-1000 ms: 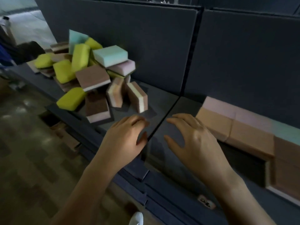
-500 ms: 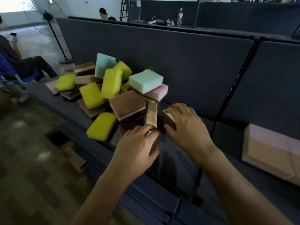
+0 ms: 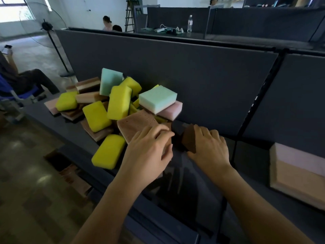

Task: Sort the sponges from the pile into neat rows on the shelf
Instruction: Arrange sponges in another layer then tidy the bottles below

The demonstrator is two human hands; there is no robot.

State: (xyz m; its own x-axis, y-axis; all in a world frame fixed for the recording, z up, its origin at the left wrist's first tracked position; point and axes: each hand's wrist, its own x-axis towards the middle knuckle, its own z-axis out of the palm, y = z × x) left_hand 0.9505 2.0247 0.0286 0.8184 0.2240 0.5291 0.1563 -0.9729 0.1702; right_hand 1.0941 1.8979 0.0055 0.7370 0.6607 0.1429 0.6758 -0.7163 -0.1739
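The dark brown sponge sits at the near right edge of the pile on the shelf. Your right grip is closed around it, thumb on the near side and fingers over the top. Just beside it, your left grip curls over a tan sponge that is mostly hidden beneath the fingers. Well to the right, laid sponges lie flat and edge to edge against the grey back panel.
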